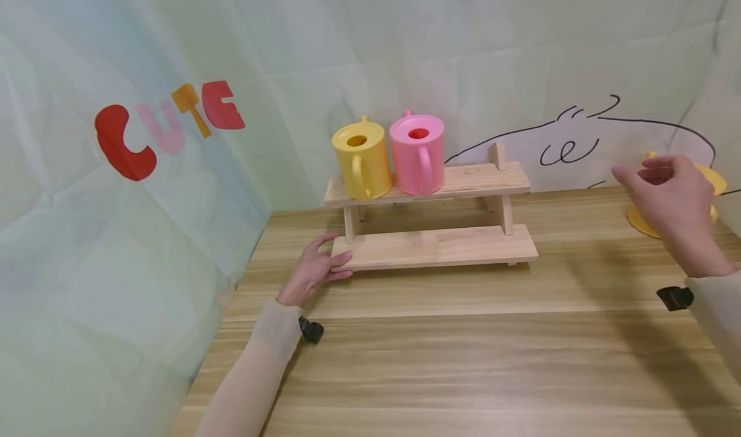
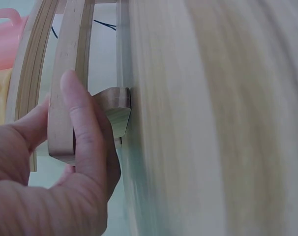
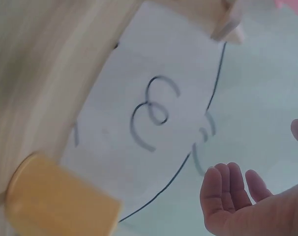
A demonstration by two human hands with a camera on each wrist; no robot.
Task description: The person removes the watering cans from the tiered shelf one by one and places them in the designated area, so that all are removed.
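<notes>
A two-tier wooden shelf (image 1: 434, 247) stands on the table against the backdrop. My left hand (image 1: 312, 269) grips the left end of its lower board; in the left wrist view, fingers and thumb lie on either side of the board (image 2: 65, 108). On the upper board a yellow can (image 1: 370, 163) and a pink can (image 1: 418, 160) stand side by side, each with a handle facing me and a round hole on top. My right hand (image 1: 674, 199) hangs in the air at the right, fingers loosely bent, holding nothing. Behind it is another yellow can (image 3: 60, 196), partly hidden in the head view.
The wood-grain table (image 1: 440, 360) spreads in front of the shelf. A pale cloth backdrop (image 1: 312, 51) with coloured letters and a line drawing rises behind it and along the left. An upright peg (image 1: 498, 156) sticks up at the upper board's right end.
</notes>
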